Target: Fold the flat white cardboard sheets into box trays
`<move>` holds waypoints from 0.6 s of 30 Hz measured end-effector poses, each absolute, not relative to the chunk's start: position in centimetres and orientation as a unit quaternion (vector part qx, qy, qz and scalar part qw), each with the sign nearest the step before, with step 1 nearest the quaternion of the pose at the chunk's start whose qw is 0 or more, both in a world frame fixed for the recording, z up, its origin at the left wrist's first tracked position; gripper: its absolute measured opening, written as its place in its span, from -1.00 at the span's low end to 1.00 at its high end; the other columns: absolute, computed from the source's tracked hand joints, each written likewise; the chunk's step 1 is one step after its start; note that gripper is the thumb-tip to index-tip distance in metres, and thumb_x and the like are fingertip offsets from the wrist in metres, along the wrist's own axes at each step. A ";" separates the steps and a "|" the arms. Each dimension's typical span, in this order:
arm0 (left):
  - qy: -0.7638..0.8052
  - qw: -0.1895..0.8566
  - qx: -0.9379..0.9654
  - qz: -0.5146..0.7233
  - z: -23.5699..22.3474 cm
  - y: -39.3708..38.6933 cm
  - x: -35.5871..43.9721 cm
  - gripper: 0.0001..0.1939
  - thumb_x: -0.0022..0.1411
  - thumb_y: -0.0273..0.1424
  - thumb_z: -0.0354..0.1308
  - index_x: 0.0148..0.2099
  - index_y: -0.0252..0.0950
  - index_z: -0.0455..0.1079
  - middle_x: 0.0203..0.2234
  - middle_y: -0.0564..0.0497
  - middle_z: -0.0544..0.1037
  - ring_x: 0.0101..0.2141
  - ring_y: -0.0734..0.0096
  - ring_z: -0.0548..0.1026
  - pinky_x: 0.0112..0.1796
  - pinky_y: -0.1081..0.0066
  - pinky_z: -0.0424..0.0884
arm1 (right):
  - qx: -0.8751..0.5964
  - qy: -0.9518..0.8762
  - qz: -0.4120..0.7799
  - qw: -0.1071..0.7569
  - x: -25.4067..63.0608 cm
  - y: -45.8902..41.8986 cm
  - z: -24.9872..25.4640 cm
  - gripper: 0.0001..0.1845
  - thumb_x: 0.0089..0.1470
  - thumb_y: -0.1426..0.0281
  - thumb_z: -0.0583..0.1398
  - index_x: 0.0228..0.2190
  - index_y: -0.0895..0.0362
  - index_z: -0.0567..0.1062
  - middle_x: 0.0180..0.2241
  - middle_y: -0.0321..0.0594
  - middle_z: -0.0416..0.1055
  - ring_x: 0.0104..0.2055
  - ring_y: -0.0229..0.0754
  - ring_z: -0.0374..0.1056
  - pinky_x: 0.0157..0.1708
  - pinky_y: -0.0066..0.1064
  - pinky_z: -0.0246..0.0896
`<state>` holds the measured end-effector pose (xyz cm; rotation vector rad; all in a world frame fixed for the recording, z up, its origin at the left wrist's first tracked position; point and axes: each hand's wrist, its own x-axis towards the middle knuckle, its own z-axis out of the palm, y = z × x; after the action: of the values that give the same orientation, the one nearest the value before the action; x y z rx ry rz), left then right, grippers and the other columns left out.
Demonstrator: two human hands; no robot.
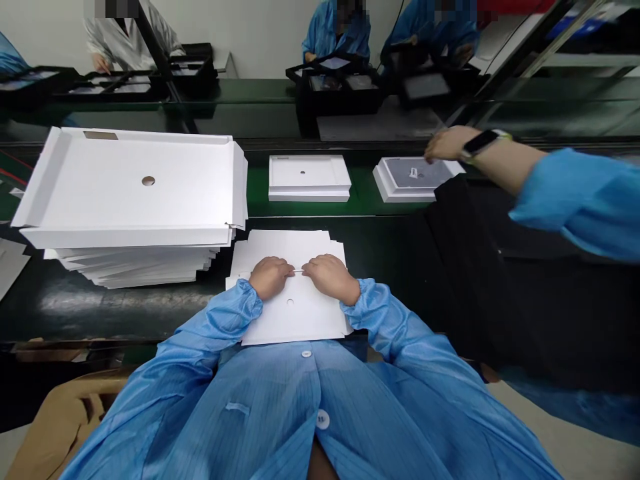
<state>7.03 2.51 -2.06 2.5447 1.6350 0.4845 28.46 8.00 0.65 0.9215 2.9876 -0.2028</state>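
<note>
While both forearms in blue sleeves reach in from the near side, the white card sheet lies flat on the dark desk, directly before the person's body. The left hand and the right hand rest on it with fingers bent, each pinching a thin raised edge between thumb and fingertips — the two grips nearly meet over the middle of the sheet. A small round cut shows in the sheet, on the near side of that edge.

Left of the sheet stands a tall stack of white card trays, the top one with a round hole in its floor; flatter pieces show unevenly underneath. Beyond the sheet is a low white box, also with a small hole. Beyond the sheet and to its right sits another white box bearing a grey panel. A co-worker's hand, a watch on its wrist, is over the panel's far edge — whether it grips anything, I cannot tell.
</note>
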 end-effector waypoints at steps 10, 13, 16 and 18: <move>0.538 0.059 0.823 0.172 -1.8 2.1 7.1 -0.81 0.33 -0.45 0.17 -0.28 -0.25 0.61 -0.49 -0.03 0.47 -0.40 0.33 0.43 -0.29 0.31 0.31 | 0.333 0.939 -0.078 -0.031 27.9 6.9 -0.3 -0.71 0.38 0.38 0.08 -0.22 0.16 0.60 -0.23 -0.08 0.57 -0.11 -0.07 0.40 -0.09 -0.27 0.06; 0.529 0.049 0.829 0.172 -1.9 2.1 7.2 -0.80 0.35 -0.44 0.15 -0.28 -0.27 0.61 -0.50 -0.03 0.46 -0.42 0.33 0.42 -0.28 0.30 0.31 | 0.340 0.936 -0.078 -0.036 27.8 6.7 -0.4 -0.72 0.37 0.39 0.08 -0.24 0.16 0.59 -0.25 -0.09 0.56 -0.12 -0.07 0.38 -0.10 -0.28 0.05; 0.521 0.037 0.834 0.179 -1.9 2.0 7.4 -0.79 0.36 -0.44 0.13 -0.27 -0.28 0.60 -0.49 -0.05 0.47 -0.41 0.33 0.42 -0.28 0.29 0.32 | 0.342 0.935 -0.086 -0.041 28.0 6.6 -0.1 -0.73 0.37 0.40 0.08 -0.25 0.16 0.58 -0.26 -0.09 0.55 -0.13 -0.06 0.38 -0.10 -0.28 0.05; 0.519 0.033 0.834 0.184 -1.9 1.9 7.4 -0.78 0.37 -0.44 0.11 -0.25 -0.28 0.60 -0.48 -0.05 0.47 -0.40 0.33 0.42 -0.27 0.28 0.33 | 0.341 0.935 -0.092 -0.042 28.2 6.5 0.3 -0.73 0.36 0.41 0.08 -0.25 0.16 0.58 -0.26 -0.09 0.55 -0.14 -0.06 0.38 -0.10 -0.28 0.06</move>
<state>7.45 1.87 -1.92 2.5663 1.5979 0.5661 28.19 6.55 0.30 1.1004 3.0169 -0.2975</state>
